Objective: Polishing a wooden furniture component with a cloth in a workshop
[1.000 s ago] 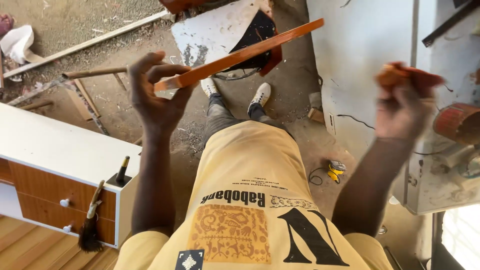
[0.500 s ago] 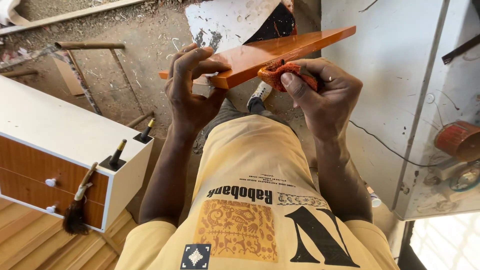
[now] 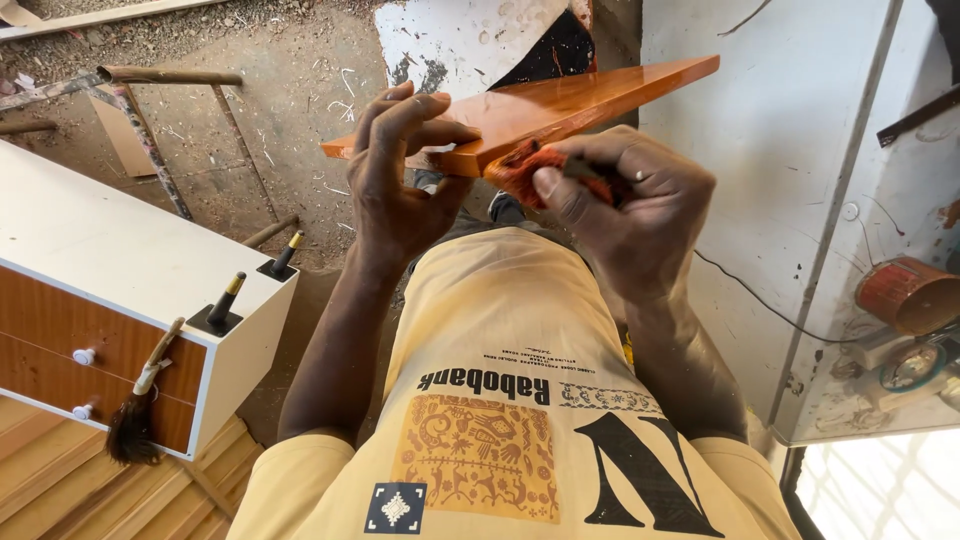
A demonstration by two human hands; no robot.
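A long, glossy orange-brown wooden board (image 3: 560,105) is held level in front of my chest. My left hand (image 3: 400,185) grips its near left end, fingers curled over the top face. My right hand (image 3: 625,215) pinches a small stained orange-red rag (image 3: 520,170) and presses it against the board's near edge, right beside the left hand. My yellow printed shirt fills the lower frame.
A white cabinet (image 3: 110,250) with wood-fronted drawers lies on its side at left, black legs sticking up, a brush (image 3: 135,415) leaning on it. A white paint-spattered panel (image 3: 800,150) stands at right with a rusty tin (image 3: 905,295) on it. Dirt floor ahead.
My right hand came in from the far right with the rag and now presses it to the board's edge. The board dropped lower and nearer to me.
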